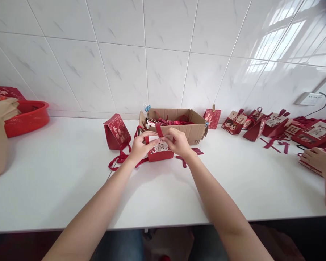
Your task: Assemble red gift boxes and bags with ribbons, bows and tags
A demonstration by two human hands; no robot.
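Observation:
A small red gift box (161, 156) with a white printed panel stands upright on the white table in front of me. My left hand (140, 148) grips its upper left side, fingers closed along the top edge. At the upper right, my right hand (179, 143) pinches the top of the same box where a red ribbon loop (159, 129) sticks up. The fingers hide part of the closure. Loose red ribbon (122, 158) trails on the table by my left hand. Several dark red strips (184, 161) lie just right of the box.
An open cardboard box (198, 133) with red ribbons inside stands behind my hands. A red gift box (116, 132) is at left, a red basin (27, 121) farther left. More gift boxes (277, 123) crowd the right. Other people's hands (313, 159) appear at both sides.

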